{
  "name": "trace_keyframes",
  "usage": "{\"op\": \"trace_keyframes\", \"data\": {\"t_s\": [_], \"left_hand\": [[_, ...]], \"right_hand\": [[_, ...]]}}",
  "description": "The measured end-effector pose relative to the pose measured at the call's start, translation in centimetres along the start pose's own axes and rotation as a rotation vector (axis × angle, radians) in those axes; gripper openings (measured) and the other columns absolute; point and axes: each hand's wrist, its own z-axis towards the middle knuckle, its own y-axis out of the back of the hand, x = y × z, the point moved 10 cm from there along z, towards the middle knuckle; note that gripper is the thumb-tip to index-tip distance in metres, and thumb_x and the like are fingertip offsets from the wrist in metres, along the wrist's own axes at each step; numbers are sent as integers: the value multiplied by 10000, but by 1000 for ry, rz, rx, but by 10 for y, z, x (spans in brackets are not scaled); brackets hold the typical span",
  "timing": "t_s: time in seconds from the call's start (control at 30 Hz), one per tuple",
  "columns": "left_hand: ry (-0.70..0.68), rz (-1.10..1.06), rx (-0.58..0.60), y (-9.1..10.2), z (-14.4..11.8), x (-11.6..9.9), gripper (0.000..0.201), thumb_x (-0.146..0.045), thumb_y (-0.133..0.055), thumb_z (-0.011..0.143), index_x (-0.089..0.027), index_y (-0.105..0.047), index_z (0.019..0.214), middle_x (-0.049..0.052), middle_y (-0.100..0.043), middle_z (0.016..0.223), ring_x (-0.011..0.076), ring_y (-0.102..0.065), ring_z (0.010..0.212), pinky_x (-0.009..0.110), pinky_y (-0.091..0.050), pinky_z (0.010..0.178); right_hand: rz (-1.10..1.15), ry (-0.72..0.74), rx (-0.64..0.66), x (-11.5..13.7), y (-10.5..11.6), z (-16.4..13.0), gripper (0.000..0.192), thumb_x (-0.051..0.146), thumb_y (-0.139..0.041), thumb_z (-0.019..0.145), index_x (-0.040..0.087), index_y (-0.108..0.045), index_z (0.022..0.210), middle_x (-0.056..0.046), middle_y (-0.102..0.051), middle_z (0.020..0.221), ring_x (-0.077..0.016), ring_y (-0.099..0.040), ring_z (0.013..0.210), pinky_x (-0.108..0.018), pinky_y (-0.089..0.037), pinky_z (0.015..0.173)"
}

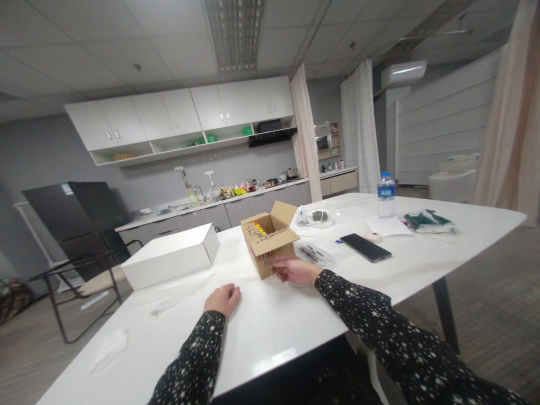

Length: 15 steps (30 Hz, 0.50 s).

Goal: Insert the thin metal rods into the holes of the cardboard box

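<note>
My left hand (223,299) rests on the white table, its fingers curled in, and nothing shows in it. My right hand (297,270) is at the near side of an open cardboard box (262,260), just below its front flap. Its fingers are bent together there; whatever they hold is too small to make out. Small pieces line the edges of the flap (274,240), and thin strands hang beneath it. Inside the box a yellow and red strip (259,228) is partly visible.
A long white box (171,259) stands left of the cardboard box. To the right lie a clear case of small tools (316,255), a black phone (366,248), a water bottle (386,197), a green packet (430,221) and a white cabled device (314,218). Thin plastic (179,295) lies at left.
</note>
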Motion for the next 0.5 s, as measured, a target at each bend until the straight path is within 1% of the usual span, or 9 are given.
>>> {"op": "trace_keyframes", "data": {"t_s": [0.13, 0.3, 0.5], "left_hand": [[0, 15, 12, 0, 0, 0, 368, -433, -335, 866, -224, -587, 698, 57, -686, 797, 217, -624, 812, 266, -357, 636], [5, 16, 8, -1, 0, 0, 365, -436, -336, 867, -225, -584, 703, 57, -687, 804, 219, -625, 822, 266, -355, 635], [11, 3, 9, 0, -1, 0, 359, -427, -341, 868, -223, -584, 700, 56, -686, 801, 217, -626, 826, 265, -356, 641]], "right_hand": [[-17, -37, -12, -3, -2, -2, 207, 144, -573, 825, 104, -586, 1028, -65, -640, 724, -91, -512, 495, -202, -390, 450], [-13, -76, 4, -12, -9, 0, 202, 123, -536, 844, 98, -560, 1043, -65, -648, 712, -100, -534, 500, -204, -405, 456], [25, -93, 27, -20, -19, 7, 187, 146, -571, 831, 106, -553, 1013, -57, -649, 715, -104, -551, 523, -203, -410, 462]]}}
